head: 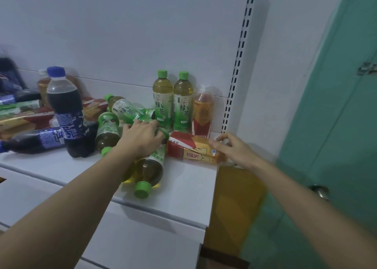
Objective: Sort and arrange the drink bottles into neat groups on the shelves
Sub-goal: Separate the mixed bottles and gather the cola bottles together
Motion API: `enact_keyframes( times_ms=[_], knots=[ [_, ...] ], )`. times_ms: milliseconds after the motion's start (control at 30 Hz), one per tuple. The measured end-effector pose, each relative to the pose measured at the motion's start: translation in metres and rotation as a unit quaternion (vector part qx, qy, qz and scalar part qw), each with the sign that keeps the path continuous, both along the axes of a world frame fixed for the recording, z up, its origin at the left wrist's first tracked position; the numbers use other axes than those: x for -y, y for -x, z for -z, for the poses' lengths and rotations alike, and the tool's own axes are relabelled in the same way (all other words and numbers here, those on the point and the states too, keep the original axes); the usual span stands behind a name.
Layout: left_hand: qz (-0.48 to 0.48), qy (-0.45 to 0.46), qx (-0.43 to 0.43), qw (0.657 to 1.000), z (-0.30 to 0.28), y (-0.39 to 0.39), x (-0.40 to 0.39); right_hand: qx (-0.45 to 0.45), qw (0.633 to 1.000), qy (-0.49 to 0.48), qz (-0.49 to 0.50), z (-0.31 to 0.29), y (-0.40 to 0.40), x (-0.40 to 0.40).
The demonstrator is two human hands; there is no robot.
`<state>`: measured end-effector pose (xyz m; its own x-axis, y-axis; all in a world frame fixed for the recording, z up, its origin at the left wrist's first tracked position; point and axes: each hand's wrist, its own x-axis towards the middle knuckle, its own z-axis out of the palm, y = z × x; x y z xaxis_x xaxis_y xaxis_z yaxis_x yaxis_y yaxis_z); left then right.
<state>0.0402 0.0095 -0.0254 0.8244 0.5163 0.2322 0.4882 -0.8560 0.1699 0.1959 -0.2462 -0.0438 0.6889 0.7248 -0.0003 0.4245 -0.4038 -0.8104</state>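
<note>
The left hand [142, 135] is down on the white shelf [183, 187], its grip clenched around a lying green tea bottle [150, 166] whose green cap points toward the person. Just beyond its fingertips, another green tea bottle [130, 110] lies tilted across the pile, and a third [107, 132] lies just to its left. Behind the left grip, two green tea bottles [162, 101] stand upright side by side against the back panel, with a red-labelled tea bottle [202, 110] upright next to them. The right hand [234, 149] hovers with its grip released, fingers loosely spread, over the end of a lying red-and-yellow bottle [193, 149]. Left of the left grip, a cola bottle [67, 113] stands upright, with another cola bottle [34, 141] lying beside it.
</note>
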Motion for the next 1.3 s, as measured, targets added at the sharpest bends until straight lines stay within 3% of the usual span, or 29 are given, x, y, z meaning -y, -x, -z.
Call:
enact_keyframes(
  times_ms=[100,200,400,567,700,867,967,1067,1167,1300],
  knots=[
    [-0.001,-0.005,0.001,1.000,0.001,-0.003,0.006,-0.036,0.999,-0.025,-0.015,-0.001,-0.001,0.006],
    [-0.002,-0.001,0.002,1.000,0.001,-0.006,0.009,-0.017,0.999,-0.038,-0.009,-0.007,-0.002,0.011],
    [0.001,0.008,-0.005,1.000,-0.001,-0.007,0.011,0.150,0.980,-0.093,0.093,-0.064,-0.004,-0.001],
    [0.007,0.002,-0.008,1.000,-0.003,0.002,0.003,0.290,0.952,-0.058,0.078,-0.098,0.004,-0.045],
    [0.005,0.005,-0.002,1.000,-0.004,0.005,-0.004,0.307,0.950,-0.027,0.053,-0.100,0.013,-0.076],
    [0.010,0.022,0.015,1.000,-0.003,0.003,-0.008,0.314,0.945,0.004,0.094,-0.095,0.022,-0.087],
    [0.020,0.037,0.019,0.999,-0.003,0.005,-0.011,0.422,0.896,-0.016,0.140,-0.088,0.041,-0.077],
    [0.024,0.061,0.035,0.997,-0.007,0.009,-0.015,0.510,0.852,-0.102,0.056,-0.071,0.075,-0.066],
    [0.022,0.093,0.053,0.994,-0.012,0.015,-0.020,0.485,0.868,-0.010,-0.102,-0.043,0.105,-0.063],
    [0.045,0.213,0.114,0.969,-0.016,0.026,-0.027,0.451,0.866,0.086,-0.196,-0.019,0.127,-0.064]
  ],
)
